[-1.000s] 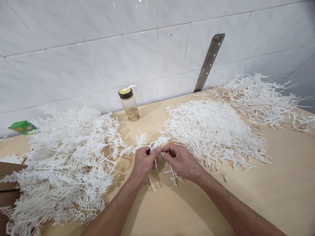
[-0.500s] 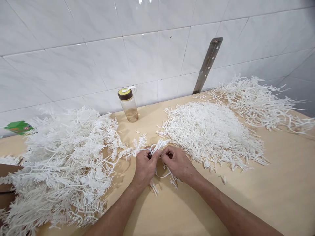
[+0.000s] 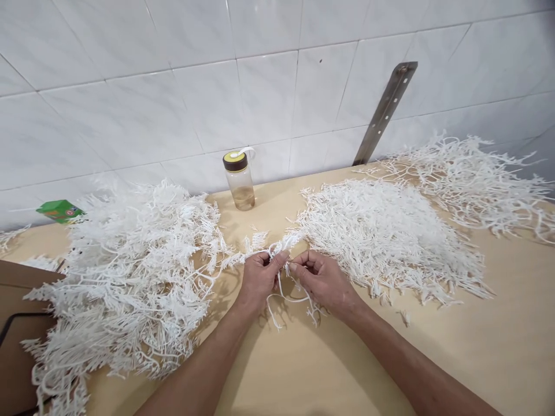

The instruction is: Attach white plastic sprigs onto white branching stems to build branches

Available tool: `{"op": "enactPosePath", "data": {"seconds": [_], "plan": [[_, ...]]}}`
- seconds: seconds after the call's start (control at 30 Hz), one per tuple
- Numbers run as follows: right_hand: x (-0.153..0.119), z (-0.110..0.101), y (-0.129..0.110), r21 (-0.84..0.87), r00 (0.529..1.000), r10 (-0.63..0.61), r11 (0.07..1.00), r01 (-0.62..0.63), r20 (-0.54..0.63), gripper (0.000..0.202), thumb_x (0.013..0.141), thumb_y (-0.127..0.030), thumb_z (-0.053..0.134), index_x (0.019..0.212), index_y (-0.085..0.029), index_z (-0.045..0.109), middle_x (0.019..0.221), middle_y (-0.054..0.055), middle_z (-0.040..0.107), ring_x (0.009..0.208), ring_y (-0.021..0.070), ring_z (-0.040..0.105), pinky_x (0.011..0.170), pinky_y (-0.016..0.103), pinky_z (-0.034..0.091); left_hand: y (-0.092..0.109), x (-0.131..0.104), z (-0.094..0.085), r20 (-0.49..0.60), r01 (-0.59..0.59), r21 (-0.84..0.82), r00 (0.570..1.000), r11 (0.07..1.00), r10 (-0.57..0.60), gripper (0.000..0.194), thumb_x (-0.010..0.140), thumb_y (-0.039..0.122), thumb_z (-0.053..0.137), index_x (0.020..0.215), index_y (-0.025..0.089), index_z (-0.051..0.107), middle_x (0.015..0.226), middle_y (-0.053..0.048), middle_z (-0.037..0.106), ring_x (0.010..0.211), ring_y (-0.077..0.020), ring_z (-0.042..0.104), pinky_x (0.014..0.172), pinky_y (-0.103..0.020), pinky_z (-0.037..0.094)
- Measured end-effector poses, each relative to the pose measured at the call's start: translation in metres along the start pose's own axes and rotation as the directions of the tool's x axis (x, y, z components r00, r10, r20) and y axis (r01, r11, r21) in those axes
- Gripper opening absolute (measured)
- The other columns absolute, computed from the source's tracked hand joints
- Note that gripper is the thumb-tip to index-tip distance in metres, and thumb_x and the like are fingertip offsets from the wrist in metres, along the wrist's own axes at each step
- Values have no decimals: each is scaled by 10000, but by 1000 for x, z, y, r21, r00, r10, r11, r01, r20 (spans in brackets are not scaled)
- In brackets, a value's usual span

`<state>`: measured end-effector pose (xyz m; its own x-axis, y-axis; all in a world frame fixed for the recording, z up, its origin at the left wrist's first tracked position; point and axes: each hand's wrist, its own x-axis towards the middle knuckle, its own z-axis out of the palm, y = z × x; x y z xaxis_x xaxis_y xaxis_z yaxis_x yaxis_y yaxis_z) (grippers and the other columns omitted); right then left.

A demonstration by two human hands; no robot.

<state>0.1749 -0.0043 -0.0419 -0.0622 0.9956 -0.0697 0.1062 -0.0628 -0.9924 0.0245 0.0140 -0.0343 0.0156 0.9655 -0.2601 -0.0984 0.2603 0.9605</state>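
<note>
My left hand [image 3: 260,280] is closed on a white branched plastic strand [image 3: 289,241], with thumb and fingers pinching it. Fringed ends stick out above the hand and thin stems curl below it. My right hand [image 3: 323,280] pinches a small tip of the same strand, its thumb and forefinger just right of the left thumb. On the left lies a large tangled heap of white branched pieces [image 3: 147,271]. To the right of my hands is a flatter pile of short white pieces [image 3: 390,237].
Bare-looking white stems [image 3: 485,179] lie at the back right. A bottle with a yellow and brown lid [image 3: 240,188] stands by the tiled wall, where a metal strip [image 3: 385,112] leans. A green packet [image 3: 59,211] and a cardboard box [image 3: 21,335] are at the left.
The view has shifted, so everything sits a little further right. My right hand's fingertips have come to pinch a small tip near the left thumb. The hanging stems have changed position.
</note>
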Motion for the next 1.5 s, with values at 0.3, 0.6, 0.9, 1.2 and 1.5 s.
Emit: {"op": "enactPosePath", "data": {"seconds": [0.3,0.6,0.9,1.2,1.5], "plan": [[-2,0,1,111,968,124,982,-150,218,373,858,-550,591,761,-194,533,511,-74,454,356,66,378,356,203,327,-5,0,2,-42,-161,233,984,959,175,483,701,544,719,510,172,477,485,47,395,473,-76,337,440,-210,261],[-2,2,-5,-256,999,-8,966,18,40,138,812,-291,534,706,-203,541,598,-41,521,531,115,459,521,252,371,-5,-2,4,-71,-221,315,964,923,255,464,744,451,683,517,192,373,522,57,309,514,-80,281,475,-217,246],[5,1,-2,-250,981,153,952,-179,-122,87,789,-269,497,714,-224,499,498,-47,534,397,144,509,446,272,389,-11,-5,3,-98,-240,253,958,937,271,493,774,507,678,523,191,394,488,61,331,473,-72,290,451,-213,253],[7,-28,-10,-502,899,-225,865,7,-375,133,821,-347,579,795,-217,569,575,-13,582,503,155,531,553,289,413,-1,2,1,-110,-59,-40,992,997,54,488,621,570,798,569,150,554,465,52,448,412,-65,394,415,-196,325],[9,-14,-2,-580,933,-361,757,300,11,120,912,-252,527,873,-195,625,747,33,644,623,162,567,620,274,408,6,0,-5,25,30,-211,999,977,-26,428,619,471,826,593,133,565,520,21,525,402,-54,421,370,-176,272]]}}
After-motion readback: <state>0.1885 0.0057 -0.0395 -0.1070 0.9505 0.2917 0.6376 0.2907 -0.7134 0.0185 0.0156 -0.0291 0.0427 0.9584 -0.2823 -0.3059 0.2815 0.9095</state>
